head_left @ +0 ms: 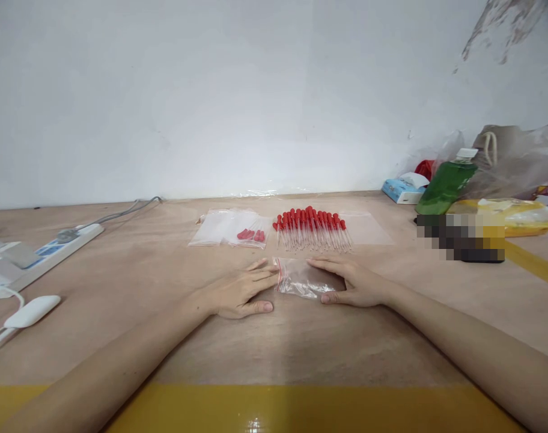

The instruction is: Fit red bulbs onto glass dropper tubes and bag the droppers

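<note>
A clear zip-lock bag [301, 279] with a red line along its left end lies flat on the table between my hands. My left hand [244, 291] rests on the tabletop with fingers spread, its fingertips at the bag's red-lined end. On the bag's right end lies my right hand [353, 282], thumb and fingers apart along its edges. Behind the bag is a row of glass droppers [310, 228] with red rubber bulbs, their thin tips pointing toward me. To their left, a bag holding several red-bulbed droppers [251, 234] overlaps a stack of plastic bags [215, 227].
Another flat clear bag [368, 228] lies right of the droppers. A power strip [53, 252] and a white plug-like piece [33, 311] are at left. At right stand a green bottle [447, 183], a tissue pack [402, 189] and a yellow packet [521, 219]. Yellow tape [274, 409] crosses the front.
</note>
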Demonstrator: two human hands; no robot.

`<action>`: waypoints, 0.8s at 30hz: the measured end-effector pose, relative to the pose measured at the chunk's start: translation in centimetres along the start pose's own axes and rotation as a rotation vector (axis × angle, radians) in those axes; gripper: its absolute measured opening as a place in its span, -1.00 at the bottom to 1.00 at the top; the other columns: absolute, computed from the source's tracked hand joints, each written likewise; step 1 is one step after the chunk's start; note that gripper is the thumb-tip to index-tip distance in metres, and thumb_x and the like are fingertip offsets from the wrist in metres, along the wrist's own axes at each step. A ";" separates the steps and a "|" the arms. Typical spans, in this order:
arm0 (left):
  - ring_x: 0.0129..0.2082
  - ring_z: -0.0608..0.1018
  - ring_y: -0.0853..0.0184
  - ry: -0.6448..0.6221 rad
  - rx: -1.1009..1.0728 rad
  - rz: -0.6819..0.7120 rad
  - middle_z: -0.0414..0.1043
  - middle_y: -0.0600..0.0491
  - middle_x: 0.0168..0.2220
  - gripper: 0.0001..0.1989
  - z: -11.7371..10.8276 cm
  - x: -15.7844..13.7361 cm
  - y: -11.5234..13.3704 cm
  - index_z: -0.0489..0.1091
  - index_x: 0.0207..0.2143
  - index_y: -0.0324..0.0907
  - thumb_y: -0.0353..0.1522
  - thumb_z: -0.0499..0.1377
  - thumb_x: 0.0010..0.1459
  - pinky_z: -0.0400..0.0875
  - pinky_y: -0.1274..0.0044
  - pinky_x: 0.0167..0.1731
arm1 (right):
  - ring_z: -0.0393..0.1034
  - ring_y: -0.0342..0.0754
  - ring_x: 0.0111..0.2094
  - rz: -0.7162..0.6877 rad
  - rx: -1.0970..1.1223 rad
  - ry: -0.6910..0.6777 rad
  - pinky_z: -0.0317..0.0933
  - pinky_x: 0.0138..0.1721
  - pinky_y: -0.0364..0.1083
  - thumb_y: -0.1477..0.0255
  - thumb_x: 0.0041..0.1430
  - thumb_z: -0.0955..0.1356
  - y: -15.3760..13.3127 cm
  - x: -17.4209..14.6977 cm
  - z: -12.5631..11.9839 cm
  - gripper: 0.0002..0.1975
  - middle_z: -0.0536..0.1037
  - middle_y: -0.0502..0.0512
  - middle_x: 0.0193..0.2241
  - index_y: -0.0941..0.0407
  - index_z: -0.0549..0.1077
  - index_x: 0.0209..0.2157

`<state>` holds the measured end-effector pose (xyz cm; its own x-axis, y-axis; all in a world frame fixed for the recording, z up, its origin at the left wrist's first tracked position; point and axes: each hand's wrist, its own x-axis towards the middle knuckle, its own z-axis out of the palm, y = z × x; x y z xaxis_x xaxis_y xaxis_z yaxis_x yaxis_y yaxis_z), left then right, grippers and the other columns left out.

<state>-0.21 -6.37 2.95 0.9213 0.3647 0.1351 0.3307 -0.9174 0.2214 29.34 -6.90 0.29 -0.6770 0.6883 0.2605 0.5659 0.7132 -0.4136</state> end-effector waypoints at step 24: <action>-0.36 0.50 0.33 0.638 -0.186 -0.496 0.49 0.03 -0.39 -0.74 0.1 1.1 -3.9 0.44 -0.42 -0.18 -0.27 0.01 0.13 0.38 0.48 -0.29 | 0.11 0.07 0.09 -0.032 0.013 0.033 0.04 0.07 0.12 0.15 0.04 0.30 0.8 -0.1 0.3 -0.38 0.23 0.20 0.09 0.08 0.16 0.12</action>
<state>-0.48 -2.41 2.13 0.3653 0.7918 0.4895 0.5773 -0.6052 0.5481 29.73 -6.46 -0.33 -0.6787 0.6693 0.3022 0.5377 0.7332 -0.4162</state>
